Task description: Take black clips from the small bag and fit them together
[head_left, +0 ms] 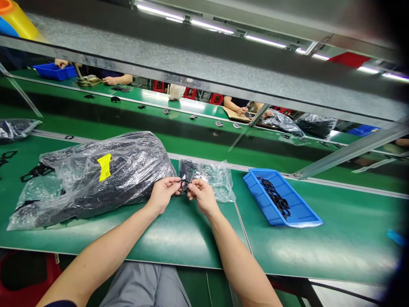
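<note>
My left hand (163, 192) and my right hand (200, 194) meet above the green worktable (179, 232), both pinching a small black ring-shaped part (184, 184) between their fingertips. Just left of my left hand lies a large clear plastic bag (96, 179) full of black parts, with a yellow label (104, 166). Behind my right hand sits a small clear bag (214, 177) holding more black parts.
A blue tray (300, 209) with black parts lies to the right. Beyond runs a green conveyor belt (191, 132) carrying small black pieces. Other people's hands work at the far side, near a blue bin (54, 71). More bags lie far left and far right.
</note>
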{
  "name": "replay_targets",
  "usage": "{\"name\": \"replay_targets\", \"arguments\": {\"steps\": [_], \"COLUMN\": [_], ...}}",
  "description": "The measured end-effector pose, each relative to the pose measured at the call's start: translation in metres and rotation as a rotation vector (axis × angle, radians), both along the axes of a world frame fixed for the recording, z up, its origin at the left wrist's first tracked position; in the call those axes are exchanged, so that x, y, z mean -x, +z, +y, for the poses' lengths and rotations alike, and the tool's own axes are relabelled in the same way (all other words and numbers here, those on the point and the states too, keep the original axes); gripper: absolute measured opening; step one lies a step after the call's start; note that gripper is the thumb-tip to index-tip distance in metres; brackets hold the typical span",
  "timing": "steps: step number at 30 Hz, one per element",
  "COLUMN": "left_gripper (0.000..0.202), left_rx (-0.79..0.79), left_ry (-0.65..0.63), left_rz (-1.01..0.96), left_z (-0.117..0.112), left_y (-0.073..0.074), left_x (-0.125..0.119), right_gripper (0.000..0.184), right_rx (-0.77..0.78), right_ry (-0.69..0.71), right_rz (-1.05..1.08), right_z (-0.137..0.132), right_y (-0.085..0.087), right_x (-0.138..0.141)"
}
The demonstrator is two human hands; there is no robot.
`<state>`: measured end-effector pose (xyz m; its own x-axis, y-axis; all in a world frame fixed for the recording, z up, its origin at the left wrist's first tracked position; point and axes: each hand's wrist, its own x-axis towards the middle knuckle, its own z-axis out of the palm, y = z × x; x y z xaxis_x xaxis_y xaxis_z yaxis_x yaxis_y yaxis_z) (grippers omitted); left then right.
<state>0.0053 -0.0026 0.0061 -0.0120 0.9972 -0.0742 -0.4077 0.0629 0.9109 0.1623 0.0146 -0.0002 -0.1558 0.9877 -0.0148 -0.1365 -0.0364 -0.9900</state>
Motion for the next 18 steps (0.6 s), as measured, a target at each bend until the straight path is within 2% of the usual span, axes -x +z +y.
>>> {"name": "replay_targets", "arguments": {"steps": [4, 7, 12, 18], "left_gripper": [0.031, 0.029, 0.027, 0.03], "left_rx": [0.014, 0.018, 0.022, 0.076], "left_ry": [0.038, 0.046, -0.044, -0.197], "left_rz": [0.009, 0.05, 0.027, -0.129], "left_z": [0.0, 0.0, -0.001, -0.001], "left_y": [0.002, 0.003, -0.001, 0.0], "left_x": [0.001, 0.0, 0.0, 0.003], "right_gripper": [0.029, 0.03, 0.027, 0.028], "right_rx": [0.082, 0.032, -0.043, -0.062], "right_ry": [0.005, -0.009, 0.059, 0.022], "right_rz": [0.15, 0.184, 0.002, -0.087], "right_z": [0.001, -0.001, -0.006, -0.005], "right_y": [0.005, 0.009, 0.012, 0.01], "right_x": [-0.003, -0.007, -0.008, -0.006]}}
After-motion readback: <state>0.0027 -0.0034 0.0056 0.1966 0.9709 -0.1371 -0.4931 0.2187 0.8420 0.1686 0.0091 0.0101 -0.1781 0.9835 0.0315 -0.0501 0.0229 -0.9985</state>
